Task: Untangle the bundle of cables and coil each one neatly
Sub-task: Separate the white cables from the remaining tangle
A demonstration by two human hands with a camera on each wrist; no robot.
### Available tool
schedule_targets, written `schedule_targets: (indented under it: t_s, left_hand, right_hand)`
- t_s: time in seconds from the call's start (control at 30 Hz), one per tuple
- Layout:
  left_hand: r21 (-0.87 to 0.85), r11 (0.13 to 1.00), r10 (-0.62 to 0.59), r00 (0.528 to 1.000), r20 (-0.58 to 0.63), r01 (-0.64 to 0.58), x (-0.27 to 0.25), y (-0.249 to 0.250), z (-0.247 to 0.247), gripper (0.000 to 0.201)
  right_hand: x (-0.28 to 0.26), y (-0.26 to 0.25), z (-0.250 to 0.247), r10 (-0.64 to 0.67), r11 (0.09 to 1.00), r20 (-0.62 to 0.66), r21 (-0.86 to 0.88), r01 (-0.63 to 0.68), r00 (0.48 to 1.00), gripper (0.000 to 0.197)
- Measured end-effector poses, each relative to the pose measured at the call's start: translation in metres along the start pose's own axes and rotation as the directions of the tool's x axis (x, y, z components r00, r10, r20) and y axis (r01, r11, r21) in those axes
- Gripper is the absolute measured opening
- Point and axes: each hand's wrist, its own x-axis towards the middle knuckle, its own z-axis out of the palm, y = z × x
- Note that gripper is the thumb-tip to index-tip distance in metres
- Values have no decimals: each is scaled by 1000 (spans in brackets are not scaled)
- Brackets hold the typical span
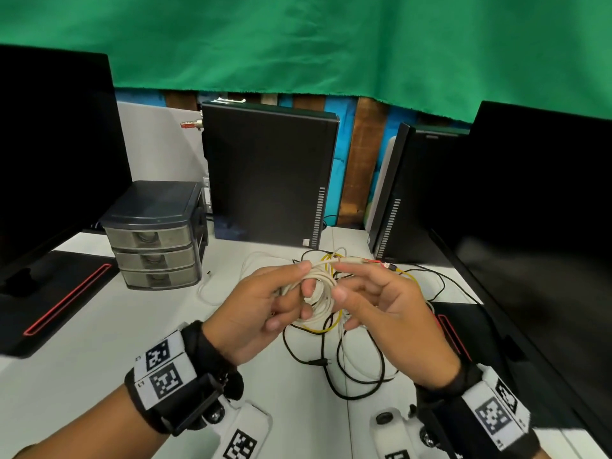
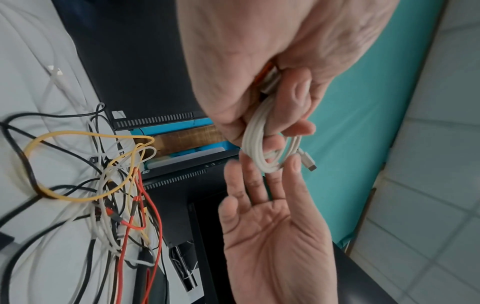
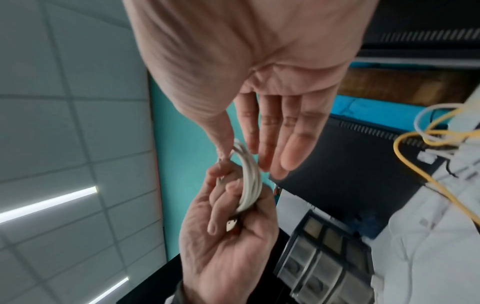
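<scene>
My left hand (image 1: 306,276) grips a white cable wound into a small coil (image 1: 319,293), held above the table; its USB-C plug (image 2: 309,162) sticks out of the coil. My right hand (image 1: 341,281) faces it with straight fingers, thumb and fingertips touching the coil's edge (image 3: 249,176). Beneath both hands a tangle of black, yellow, white and orange cables (image 2: 116,195) lies on the white table (image 1: 99,342), with a yellow loop (image 1: 326,329) showing under the coil.
A grey three-drawer unit (image 1: 155,236) stands at the left. Two black computer towers (image 1: 268,180) (image 1: 397,207) stand behind the tangle. Dark monitors (image 1: 49,144) (image 1: 536,226) flank the table, their bases with red stripes (image 1: 66,299). A loose white cable (image 1: 207,289) lies beside the drawers.
</scene>
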Motion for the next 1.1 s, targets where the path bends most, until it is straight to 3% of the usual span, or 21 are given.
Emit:
schedule_targets:
  t_s: [0.13, 0.27, 0.37, 0.5, 0.63, 0.8, 0.9, 1.0, 1.1]
  left_hand:
    - [-83, 996, -26, 998, -53, 21, -1, 0, 5, 34]
    - [-36, 999, 12, 995, -100, -15, -1, -3, 11, 36]
    - [43, 992, 126, 984, -123, -121, 3, -7, 14, 35]
    - [211, 952, 262, 945, -197, -220, 5, -15, 16, 26]
    - [301, 911, 350, 916, -198, -283, 2, -22, 19, 28]
    - [404, 872, 397, 880, -260, -274, 5, -24, 16, 18]
    - [365, 889, 394, 867, -306, -275, 8, -23, 12, 18]
    - [195, 951, 294, 892, -344, -239, 6, -20, 15, 16]
    - [169, 967, 241, 905, -350, -192, 6, -16, 13, 14]
  right_hand:
    - [-3, 7, 13, -6, 999, 42, 54, 3, 999, 25]
    - [-4, 8, 19, -94, 993, -31, 69, 96, 995, 15]
    - [-6, 3, 20, -232, 969, -146, -117, 216, 962, 15]
    - [-6, 12, 22, -436, 808, -181, -509, 295, 881, 14]
    - [-3, 24, 18, -502, 747, -188, -585, 315, 844, 20]
    - [0, 26, 15, -492, 726, -167, -620, 297, 855, 22]
    - [3, 26, 11, -487, 765, -223, -576, 289, 845, 20]
    - [7, 25, 5, -472, 815, -315, -511, 273, 823, 18]
    - [6, 21, 4, -518, 788, -258, -515, 337, 816, 19]
